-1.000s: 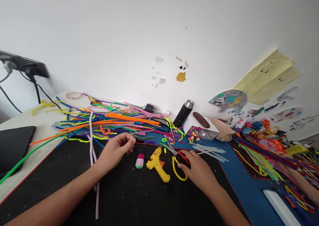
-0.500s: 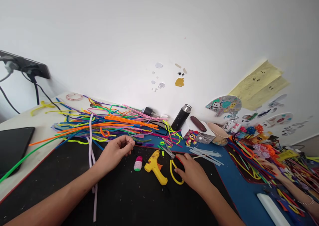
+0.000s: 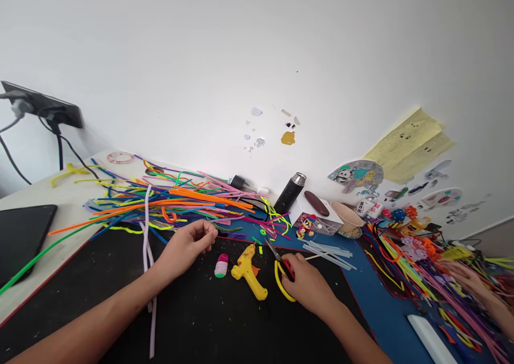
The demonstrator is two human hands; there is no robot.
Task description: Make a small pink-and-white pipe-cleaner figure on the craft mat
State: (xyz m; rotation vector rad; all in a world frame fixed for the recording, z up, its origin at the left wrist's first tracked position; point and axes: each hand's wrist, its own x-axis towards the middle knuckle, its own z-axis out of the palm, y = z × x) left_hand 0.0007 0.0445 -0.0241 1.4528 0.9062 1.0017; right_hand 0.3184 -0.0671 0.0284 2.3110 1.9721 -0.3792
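My right hand [image 3: 307, 281] is closed on a pair of scissors [image 3: 280, 281] with yellow and red handles, at the right of the black mat. The blades point away toward small green pipe cleaner snippets [image 3: 261, 250]. My left hand [image 3: 196, 241] hovers over the mat's far part, thumb and fingertips pinched together; whatever is between them cannot be made out. Between the hands lie a yellow glue gun [image 3: 251, 273] and a small pink, white and green fuzzy piece [image 3: 221, 265]. Pale lilac pipe cleaners [image 3: 146, 246] pass near my left forearm.
A heap of coloured pipe cleaners [image 3: 160, 203] spreads along the wall. A black flask [image 3: 289, 192], a white box [image 3: 315, 214] and clear glue sticks [image 3: 329, 251] stand or lie at the right. Another person's hand [image 3: 466, 278] is among pipe cleaners at far right.
The scissor blades, apart before, now look closer together, and my right hand has shifted slightly down. My left hand stays pinched in place. The other person's hand has moved right.
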